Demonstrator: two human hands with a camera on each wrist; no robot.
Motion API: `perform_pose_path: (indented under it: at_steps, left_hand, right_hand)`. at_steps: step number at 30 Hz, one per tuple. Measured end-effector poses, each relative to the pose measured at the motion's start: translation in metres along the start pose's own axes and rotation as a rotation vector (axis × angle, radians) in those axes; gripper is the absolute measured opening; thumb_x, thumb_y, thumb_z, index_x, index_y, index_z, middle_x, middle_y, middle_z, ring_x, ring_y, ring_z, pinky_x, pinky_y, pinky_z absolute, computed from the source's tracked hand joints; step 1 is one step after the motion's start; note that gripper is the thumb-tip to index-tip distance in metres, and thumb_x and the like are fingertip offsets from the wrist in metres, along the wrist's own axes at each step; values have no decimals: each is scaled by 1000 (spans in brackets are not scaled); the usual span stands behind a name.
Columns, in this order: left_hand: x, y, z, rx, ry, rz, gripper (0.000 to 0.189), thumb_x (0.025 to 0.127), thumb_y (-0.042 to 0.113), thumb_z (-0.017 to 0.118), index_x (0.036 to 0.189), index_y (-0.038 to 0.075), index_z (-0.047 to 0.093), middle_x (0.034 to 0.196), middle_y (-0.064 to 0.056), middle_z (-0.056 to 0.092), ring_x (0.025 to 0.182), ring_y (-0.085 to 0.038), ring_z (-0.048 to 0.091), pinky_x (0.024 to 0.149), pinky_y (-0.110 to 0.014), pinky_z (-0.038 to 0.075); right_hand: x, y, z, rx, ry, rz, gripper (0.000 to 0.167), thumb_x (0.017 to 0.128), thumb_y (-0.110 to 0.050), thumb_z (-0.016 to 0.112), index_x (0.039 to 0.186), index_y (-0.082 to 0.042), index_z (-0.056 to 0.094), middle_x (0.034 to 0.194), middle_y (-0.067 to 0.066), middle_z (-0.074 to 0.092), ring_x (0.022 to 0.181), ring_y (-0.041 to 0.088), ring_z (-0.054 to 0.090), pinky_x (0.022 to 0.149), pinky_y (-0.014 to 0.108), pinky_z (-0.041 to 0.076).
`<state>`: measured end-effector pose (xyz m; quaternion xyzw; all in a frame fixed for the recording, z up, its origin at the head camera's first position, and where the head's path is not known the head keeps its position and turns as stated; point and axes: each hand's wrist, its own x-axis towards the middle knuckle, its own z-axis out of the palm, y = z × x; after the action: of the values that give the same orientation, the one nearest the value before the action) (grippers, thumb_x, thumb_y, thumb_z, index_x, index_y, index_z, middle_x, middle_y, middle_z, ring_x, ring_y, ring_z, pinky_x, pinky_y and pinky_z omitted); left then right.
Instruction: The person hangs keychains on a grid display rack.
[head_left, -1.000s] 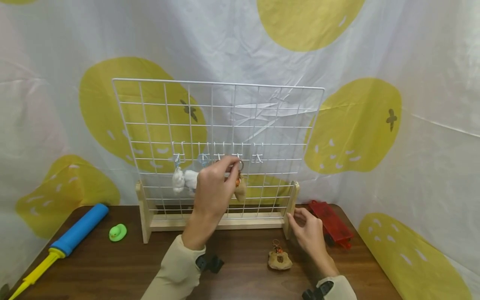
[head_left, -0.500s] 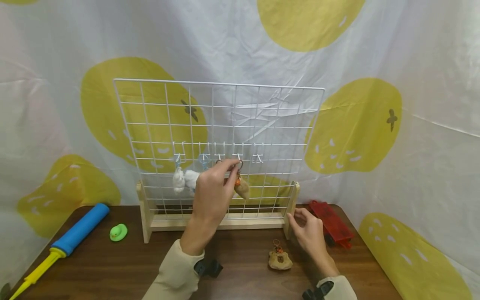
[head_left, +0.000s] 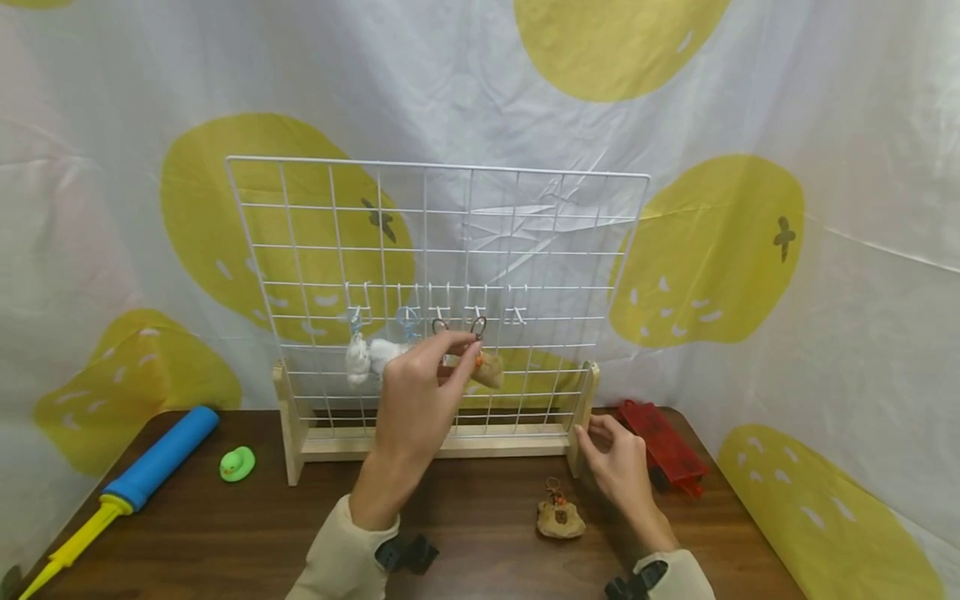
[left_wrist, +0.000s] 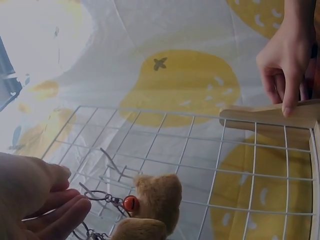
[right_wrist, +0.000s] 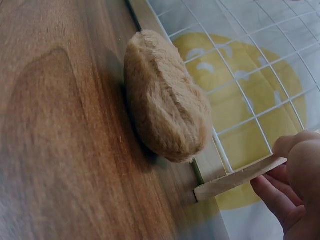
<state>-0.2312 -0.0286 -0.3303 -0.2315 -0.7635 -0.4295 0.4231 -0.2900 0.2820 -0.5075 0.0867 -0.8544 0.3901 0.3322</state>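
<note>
My left hand [head_left: 420, 387] is at the white wire grid [head_left: 517, 208], thumb and forefinger close together in front of a tan plush keychain [head_left: 491, 371]. The keychain's ring [head_left: 478, 323] shows at one of the white hooks [head_left: 515, 315]. In the left wrist view, the left hand [left_wrist: 55, 200] has its fingertips beside the ring, with the orange bell [left_wrist: 131, 203] and plush beyond. A second brown ring [head_left: 439, 327] hangs one hook to the left. My right hand [head_left: 618, 462] pinches the rack's right wooden post [head_left: 585, 408]; the thumb and fingers lie on opposite sides.
Two white plush charms [head_left: 358, 358] hang at the left hooks. Another tan plush keychain [head_left: 560, 520] lies on the brown table [head_left: 480, 533]. A red plastic object [head_left: 663, 450] lies right, a green rubber duck [head_left: 237, 464] and a blue-and-yellow pump [head_left: 142, 475] left.
My left hand has drawn down and slightly left, so the ring now shows above its fingertips. The plush has swung a little right. The right hand stays on the post.
</note>
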Motion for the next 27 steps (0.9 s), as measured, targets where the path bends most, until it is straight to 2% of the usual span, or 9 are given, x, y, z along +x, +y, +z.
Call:
perform_pose_path:
  at_steps: [5,8,12,15,19,24,27]
  left_hand:
    - [-14,-1,3,-95,-27,-29,9,99,13,81,105,7,81,100,-7,84,84,-18,83,73,-21,66]
    - [-25,-2,9,-137,-47,0,10,98,16,82,106,9,82,100,-4,85,85,-15,82,74,-24,67]
    - [-41,-8,25,-200,-108,47,10,97,18,84,104,11,82,98,0,84,86,-10,80,77,-21,66]
    - [-55,-14,42,-256,-197,54,7,98,17,83,102,12,81,97,1,84,85,-7,80,78,-18,65]
    - [-74,-26,67,-300,-364,3,7,101,18,79,104,12,81,99,1,84,87,-6,79,79,-18,65]
    - [-97,-43,93,-281,-576,-111,13,105,18,73,113,11,81,106,0,84,92,-2,77,84,-16,63]
    - [-108,-53,105,-235,-666,-137,14,106,16,71,114,11,82,108,-1,84,94,-1,77,85,-14,61]
  right_hand:
    - [-1,0,1,-5,1,-5,14,93,-8,86,103,-2,80,96,15,84,91,31,83,76,11,60]
    - [0,0,1,-4,1,-1,14,93,-9,86,103,-2,80,96,15,84,92,31,83,77,1,53]
    - [0,-1,0,-5,4,1,13,93,-10,86,103,-3,80,96,14,84,92,31,83,77,-3,49]
    - [0,-1,0,-11,10,-3,13,93,-10,86,102,-3,80,96,14,84,91,32,83,77,-2,49]
    - [-1,-1,-1,-15,13,-3,13,92,-9,87,103,-3,80,96,15,84,91,33,83,77,-2,50]
    - [-1,-2,-1,-3,-6,7,15,93,-9,86,104,-2,80,98,16,84,93,32,83,77,-2,50]
    - [0,-2,-2,-3,-15,13,15,94,-10,85,105,-2,80,99,16,84,94,32,83,78,-1,51]
